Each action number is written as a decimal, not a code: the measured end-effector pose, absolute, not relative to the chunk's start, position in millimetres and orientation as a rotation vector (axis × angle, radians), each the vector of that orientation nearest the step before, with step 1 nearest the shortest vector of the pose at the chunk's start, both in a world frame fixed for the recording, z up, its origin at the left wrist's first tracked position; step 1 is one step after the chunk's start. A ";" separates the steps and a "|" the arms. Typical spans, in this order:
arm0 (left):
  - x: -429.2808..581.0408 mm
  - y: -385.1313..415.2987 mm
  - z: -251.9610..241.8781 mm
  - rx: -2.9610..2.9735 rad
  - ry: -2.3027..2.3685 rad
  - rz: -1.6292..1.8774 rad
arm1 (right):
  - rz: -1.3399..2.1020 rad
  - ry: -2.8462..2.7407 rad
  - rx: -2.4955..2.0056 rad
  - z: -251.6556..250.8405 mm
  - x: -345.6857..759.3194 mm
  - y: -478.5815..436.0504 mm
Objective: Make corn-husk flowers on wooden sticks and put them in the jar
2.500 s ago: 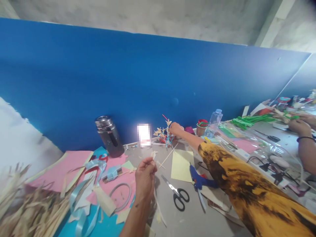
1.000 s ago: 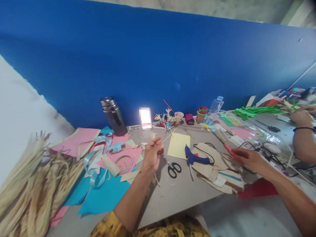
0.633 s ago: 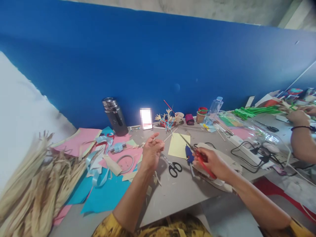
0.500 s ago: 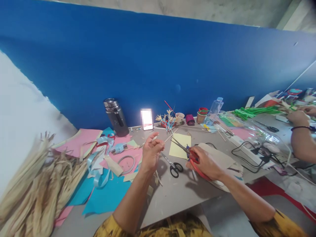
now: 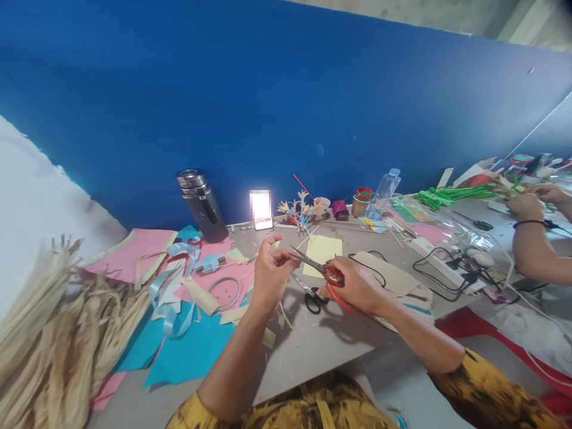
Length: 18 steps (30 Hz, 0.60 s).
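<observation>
My left hand (image 5: 270,273) is raised over the grey table (image 5: 313,345), thumb and fingers pinched on a thin pale strip that is too small to name surely. My right hand (image 5: 353,286) grips red-handled scissors (image 5: 322,275), whose metal blades point left and reach the fingertips of my left hand. Black-handled scissors (image 5: 309,293) lie on the table just below both hands. A yellow paper sheet (image 5: 322,249) lies behind them.
Dried husks (image 5: 53,345) pile at the left beside pink (image 5: 134,256) and blue paper (image 5: 187,357) and pale blue ribbon (image 5: 172,298). A dark flask (image 5: 199,205), a lit phone (image 5: 260,210), a husk flower piece (image 5: 297,213), cups and a bottle (image 5: 382,193) line the blue wall. Another person's hands (image 5: 531,205) work at the right.
My right hand came back from the far flower piece, took red-handled scissors at the right and brought them left to my left hand. My left hand stayed raised and pinched.
</observation>
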<state>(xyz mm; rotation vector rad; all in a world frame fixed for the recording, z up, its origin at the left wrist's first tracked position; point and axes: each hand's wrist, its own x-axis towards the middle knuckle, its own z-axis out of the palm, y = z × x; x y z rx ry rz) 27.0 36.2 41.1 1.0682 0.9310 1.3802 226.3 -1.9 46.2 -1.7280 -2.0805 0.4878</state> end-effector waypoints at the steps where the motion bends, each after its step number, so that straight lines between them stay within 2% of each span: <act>1: 27.1 36.5 40.6 1.075 0.938 1.365 | 0.508 -2.074 -1.734 45.9 227.1 -2.2; 9: 31.0 36.8 35.4 1.127 1.015 1.333 | 0.501 -2.093 -1.741 41.8 226.3 -4.6; 18: 29.6 43.1 23.6 1.097 1.045 1.137 | 0.542 -2.177 -1.855 37.2 224.8 -4.2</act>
